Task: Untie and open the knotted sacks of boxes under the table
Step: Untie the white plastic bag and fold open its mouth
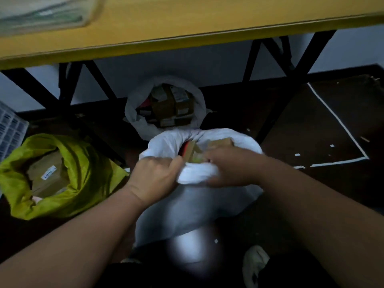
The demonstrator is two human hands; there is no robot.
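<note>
While both hands worked at it, the near white sack (193, 206) stood roughly upright on the dark floor (324, 129) just in front of the table's (187, 23) front edge, its long axis vertical and its mouth pointing up twd the camera, partly open w/ brown boxes (220, 143) and something red showing inside. Left hand (154, 177) came in from the lower left, forearm angled up twd the table, knuckles up, fingers curled tight round the near-left part of the sack's rim. Right hand (232, 167) reached in from the lower right, back of hand up, fingers curled over a bunched fold of white plastic at the near rim; fingertips hidden by the fold. Bunched plastic sat between the two hands, touching both. Further under the table, just behind the near sack, a 2nd white sack (133, 113) stood open w/ labelled boxes visible. Left of the near sack, under the table's left part, a yellow-green sack (87, 175) lay open, mouth up, a brown box w/ a white label inside.
</note>
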